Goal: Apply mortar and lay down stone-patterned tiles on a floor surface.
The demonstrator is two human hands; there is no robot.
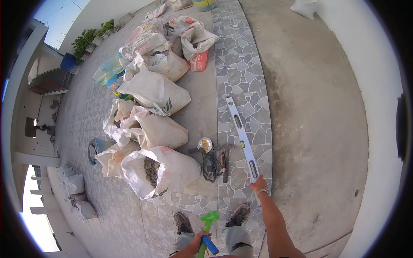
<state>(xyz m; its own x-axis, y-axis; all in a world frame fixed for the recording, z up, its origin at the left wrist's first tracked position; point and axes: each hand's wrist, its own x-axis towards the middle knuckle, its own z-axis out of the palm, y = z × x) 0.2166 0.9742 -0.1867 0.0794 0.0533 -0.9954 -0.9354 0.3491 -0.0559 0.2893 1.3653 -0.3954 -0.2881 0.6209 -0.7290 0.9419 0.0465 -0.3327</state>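
Near the right edge of the grey stone-patterned floor (pixel 241 71), your right fingers (pixel 254 185) grip a long silver spirit level (pixel 245 149) slanting forward-left, your left fingers (pixel 204 234) a bright-green mallet (pixel 208 222).

At six o'clock, the green mallet (pixel 209 219) was cut off by the lower edge. Between four and five, part of the long level (pixel 243 139) was hidden by the right hand (pixel 259 184). A bucket (pixel 204 5) at twelve and a white sack (pixel 304 8) near one were cropped.
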